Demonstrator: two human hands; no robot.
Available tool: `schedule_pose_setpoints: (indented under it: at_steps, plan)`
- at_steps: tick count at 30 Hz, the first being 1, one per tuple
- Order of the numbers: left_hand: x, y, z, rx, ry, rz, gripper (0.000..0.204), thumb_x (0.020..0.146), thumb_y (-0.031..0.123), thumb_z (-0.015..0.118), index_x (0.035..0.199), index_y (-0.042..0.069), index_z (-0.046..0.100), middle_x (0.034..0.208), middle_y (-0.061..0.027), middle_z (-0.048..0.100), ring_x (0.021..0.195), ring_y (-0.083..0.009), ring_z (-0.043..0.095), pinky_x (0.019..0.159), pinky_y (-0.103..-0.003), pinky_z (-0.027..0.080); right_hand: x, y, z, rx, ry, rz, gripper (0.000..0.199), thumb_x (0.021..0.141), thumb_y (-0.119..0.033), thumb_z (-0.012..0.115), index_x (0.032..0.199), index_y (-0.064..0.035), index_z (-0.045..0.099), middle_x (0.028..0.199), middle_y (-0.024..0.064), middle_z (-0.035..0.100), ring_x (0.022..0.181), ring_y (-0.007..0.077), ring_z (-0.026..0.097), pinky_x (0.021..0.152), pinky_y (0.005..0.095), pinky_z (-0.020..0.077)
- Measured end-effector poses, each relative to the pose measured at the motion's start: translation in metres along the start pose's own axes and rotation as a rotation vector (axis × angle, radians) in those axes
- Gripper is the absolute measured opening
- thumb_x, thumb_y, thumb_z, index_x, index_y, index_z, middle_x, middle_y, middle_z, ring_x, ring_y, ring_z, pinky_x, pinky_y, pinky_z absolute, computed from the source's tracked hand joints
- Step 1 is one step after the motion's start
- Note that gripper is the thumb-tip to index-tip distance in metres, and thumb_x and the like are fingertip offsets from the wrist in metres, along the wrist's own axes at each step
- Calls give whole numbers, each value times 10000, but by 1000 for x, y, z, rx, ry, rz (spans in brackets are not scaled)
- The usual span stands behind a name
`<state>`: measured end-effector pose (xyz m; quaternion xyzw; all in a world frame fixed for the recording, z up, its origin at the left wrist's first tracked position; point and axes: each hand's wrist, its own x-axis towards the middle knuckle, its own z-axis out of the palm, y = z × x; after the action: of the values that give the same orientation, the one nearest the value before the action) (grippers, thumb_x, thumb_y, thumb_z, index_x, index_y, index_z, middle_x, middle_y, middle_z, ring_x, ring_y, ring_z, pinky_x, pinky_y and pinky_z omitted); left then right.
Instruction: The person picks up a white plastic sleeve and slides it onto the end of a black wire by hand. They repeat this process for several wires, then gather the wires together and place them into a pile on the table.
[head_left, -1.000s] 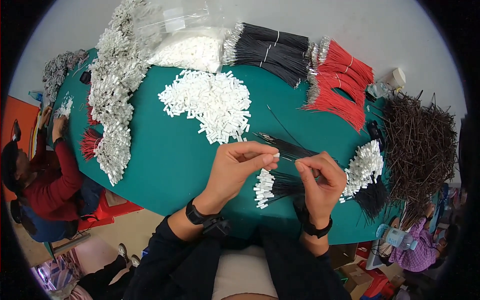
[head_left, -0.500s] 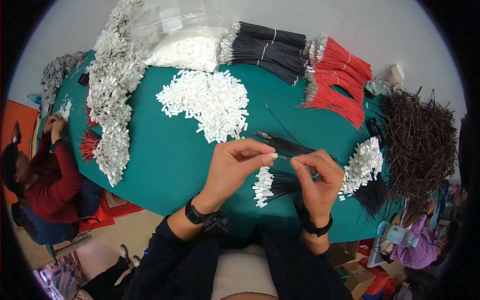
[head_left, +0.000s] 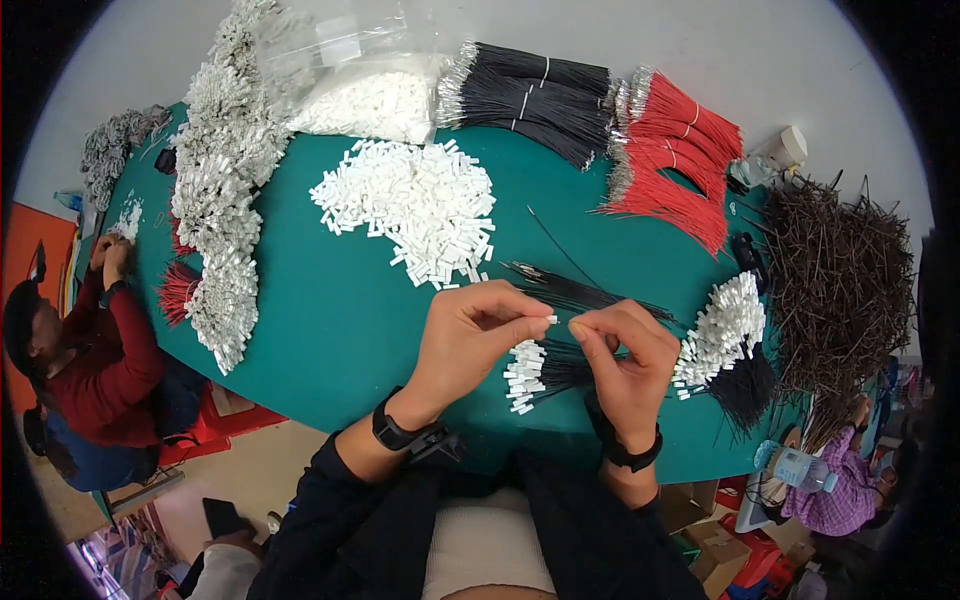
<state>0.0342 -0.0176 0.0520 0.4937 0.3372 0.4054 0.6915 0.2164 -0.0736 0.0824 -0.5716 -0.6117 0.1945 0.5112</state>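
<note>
My left hand (head_left: pixel 472 335) is closed, pinching a small white connector housing (head_left: pixel 553 319) between thumb and index finger. Just to its right, my right hand (head_left: pixel 632 358) pinches a thin wire by its end; most of that wire is hidden by the fingers. The two fingertips are almost together, with only a narrow gap at the housing. Below them lies a bunch of black wires capped with white housings (head_left: pixel 525 376). Loose black wires (head_left: pixel 590 294) without housings rest behind my right hand. A heap of white housings (head_left: pixel 415 205) spreads beyond my left hand.
An open plastic bag of housings (head_left: pixel 375 105), tied black wires (head_left: pixel 540 100) and red wires (head_left: pixel 680 150) line the back. Capped wires (head_left: pixel 728 325) and a brown wire heap (head_left: pixel 840 290) sit right, a white-tipped heap (head_left: pixel 225 170) left. A bottle (head_left: pixel 797 468) and co-workers are at the sides.
My right hand has moved slightly left, bringing its fingertips closer to the housing; the bare wire tip seen between the hands earlier is now barely visible. My left hand has hardly moved.
</note>
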Motion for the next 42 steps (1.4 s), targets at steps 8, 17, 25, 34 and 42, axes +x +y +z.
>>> schedule_pose_setpoints:
  at_steps: [8,17,25,34,42]
  plan:
    - [-1,-4,3,37,-1,98,85,886,0,760,969,-17,766,902,-66,731,806,-103,692,719,-226,548,-2,-2,2,22,-14,67,76,798,30,781,860,13,740,717,35,624,609,96,511,535,243,368]
    - [6,-5,1,154,-15,-15,87,883,11,755,967,-12,745,845,-68,739,787,-132,704,716,-267,553,1,6,-5,-108,-150,35,80,807,4,778,875,20,741,726,76,641,601,156,551,544,276,411]
    - [11,-16,-11,883,-169,117,160,803,78,796,948,35,744,877,-99,723,811,-268,687,743,-370,535,11,35,-26,-516,-339,15,131,796,-64,780,872,28,727,809,176,690,732,352,662,667,415,514]
    - [60,-13,-46,1403,55,422,205,707,72,821,893,76,734,964,-91,646,980,-311,576,858,-417,495,72,83,37,-707,-364,-26,184,776,-96,784,865,29,684,940,222,687,883,405,671,773,495,546]
    - [70,-27,-46,1570,30,411,250,665,86,841,893,91,737,961,-78,620,979,-303,560,834,-402,503,83,113,73,-781,-345,-100,131,807,-98,711,800,21,658,858,229,670,794,432,678,734,498,581]
